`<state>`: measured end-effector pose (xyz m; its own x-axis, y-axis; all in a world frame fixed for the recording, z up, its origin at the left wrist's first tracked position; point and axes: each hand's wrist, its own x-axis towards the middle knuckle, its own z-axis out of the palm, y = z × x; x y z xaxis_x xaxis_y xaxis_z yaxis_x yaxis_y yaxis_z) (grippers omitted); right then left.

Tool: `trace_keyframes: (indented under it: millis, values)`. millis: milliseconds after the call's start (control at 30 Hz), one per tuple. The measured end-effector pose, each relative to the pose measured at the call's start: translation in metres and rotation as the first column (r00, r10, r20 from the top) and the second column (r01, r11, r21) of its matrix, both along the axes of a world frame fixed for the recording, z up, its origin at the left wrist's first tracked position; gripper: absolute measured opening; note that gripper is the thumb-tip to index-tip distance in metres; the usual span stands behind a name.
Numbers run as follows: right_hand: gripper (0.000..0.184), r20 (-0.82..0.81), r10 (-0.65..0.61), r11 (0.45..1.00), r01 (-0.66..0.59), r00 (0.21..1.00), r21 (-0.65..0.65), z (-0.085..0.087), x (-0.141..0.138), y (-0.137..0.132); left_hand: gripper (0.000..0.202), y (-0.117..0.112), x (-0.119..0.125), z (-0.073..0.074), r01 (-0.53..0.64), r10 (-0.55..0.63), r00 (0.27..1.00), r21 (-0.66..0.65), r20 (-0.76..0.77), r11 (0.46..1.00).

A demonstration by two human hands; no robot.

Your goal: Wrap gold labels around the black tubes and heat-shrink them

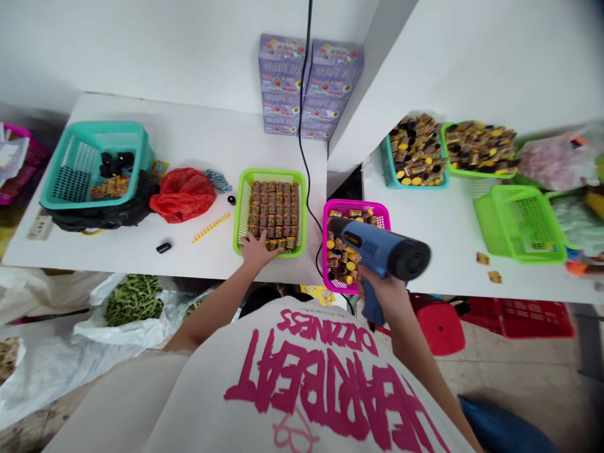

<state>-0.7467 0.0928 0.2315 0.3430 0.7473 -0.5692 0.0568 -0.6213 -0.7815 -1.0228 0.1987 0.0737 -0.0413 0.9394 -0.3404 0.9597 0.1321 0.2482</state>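
Note:
My left hand [257, 248] rests with spread fingers on the front row of small gold-and-brown packets [274, 214], packed in tight rows inside a lime-green plastic basket [268, 173]. My right hand [382, 286] is shut around the grip of a blue-and-black heat gun [382, 248]. The gun points left and covers much of a magenta basket [353, 203] of loose yellow-capped packets [337, 251]. Its nozzle is just above them.
A teal basket [94, 132] and red plastic bag [183, 195] lie on the white table [189, 138]. Stacked printed cartons [311, 88] and a black cable [301, 126] stand behind. Filled baskets [479, 148] and a green basket [521, 226] occupy the right table.

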Motion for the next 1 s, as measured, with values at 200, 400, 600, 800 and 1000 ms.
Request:
trace_keyframes:
  millis: [200, 400, 600, 800, 1000]
  values:
    - [0.024, 0.003, -0.258, 0.924, 0.246, 0.966, 0.291, 0.034, 0.027, -0.024, 0.099, 0.008, 0.033, 0.002, 0.005, -0.005, 1.0, -0.006, -0.004, 1.0]
    - [0.026, -0.07, -0.263, 0.901, 0.271, 0.962, 0.34, 0.039, 0.029, -0.036, 0.088, 0.012, 0.062, -0.002, 0.156, -0.155, 0.986, -0.014, 0.066, 0.988]
    - [0.031, -0.109, -0.171, 0.965, 0.189, 0.979, 0.184, 0.02, 0.019, -0.047, 0.057, 0.025, 0.051, -0.011, 0.249, -0.247, 0.961, 0.0, 0.126, 0.968]
    - [0.029, -0.134, -0.159, 0.962, 0.184, 0.978, 0.2, 0.013, 0.025, -0.05, 0.034, 0.03, 0.035, -0.01, 0.298, -0.309, 0.932, 0.086, 0.188, 0.951]
    - [0.024, -0.212, -0.217, 0.92, 0.272, 0.953, 0.283, 0.015, 0.039, -0.049, 0.025, 0.049, 0.039, 0.023, 0.267, -0.323, 0.901, 0.217, 0.289, 0.939]
